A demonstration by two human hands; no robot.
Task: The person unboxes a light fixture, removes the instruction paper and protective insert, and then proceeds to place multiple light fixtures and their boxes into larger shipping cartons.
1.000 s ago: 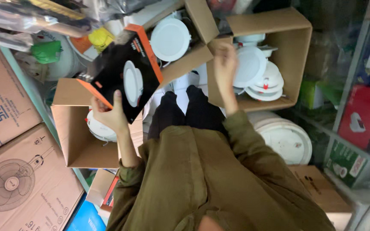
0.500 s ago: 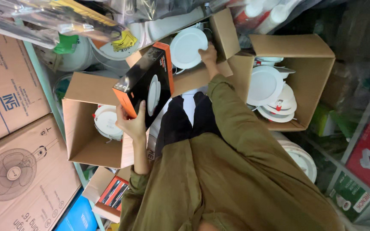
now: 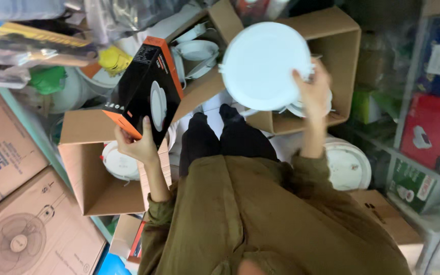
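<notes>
My left hand (image 3: 139,145) holds a black and orange retail box (image 3: 146,89) with a picture of a round lamp on its face, raised above an open cardboard carton (image 3: 90,168). In my right hand (image 3: 312,91) is a round white panel lamp (image 3: 266,66), gripped at its right edge and lifted in front of another open carton (image 3: 339,56) that contains more white lamps. My olive sleeves and dark trousers fill the lower middle of the view.
A third open carton (image 3: 215,30) at the top holds white lamp rings. Large boxes with fan drawings (image 3: 31,229) lie at left. A white round lamp (image 3: 350,165) lies at right beside shelves with coloured boxes (image 3: 426,132). Bagged goods (image 3: 36,46) are piled top left.
My right hand has left the upper carton and lifted a white round lamp up into view. The left hand keeps the black and orange box, now tilted more upright.
</notes>
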